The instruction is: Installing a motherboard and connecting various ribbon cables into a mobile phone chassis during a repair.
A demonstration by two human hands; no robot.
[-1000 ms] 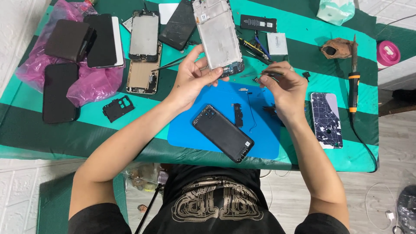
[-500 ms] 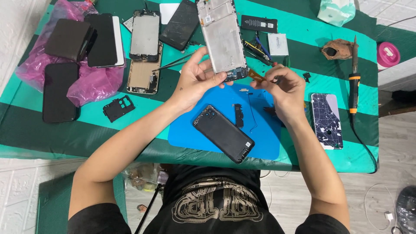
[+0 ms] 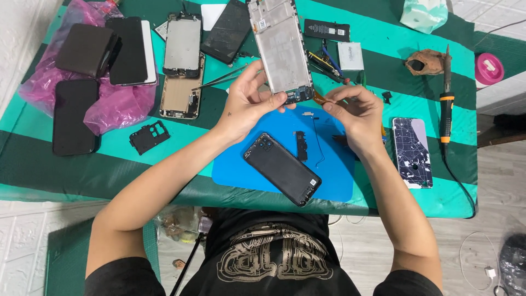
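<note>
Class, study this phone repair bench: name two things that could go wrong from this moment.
The right hand pinches a thin orange flex ribbon at the phone frame that the left hand holds; a hard pull might tear it. The black back cover lies on the blue mat near the table edge, where a forearm could knock it off.

Hands hover above blue mat; black back cover and small parts occupy its centre. Bare strip on surface left of mat. Cracked screen and soldering iron block the right.
</note>
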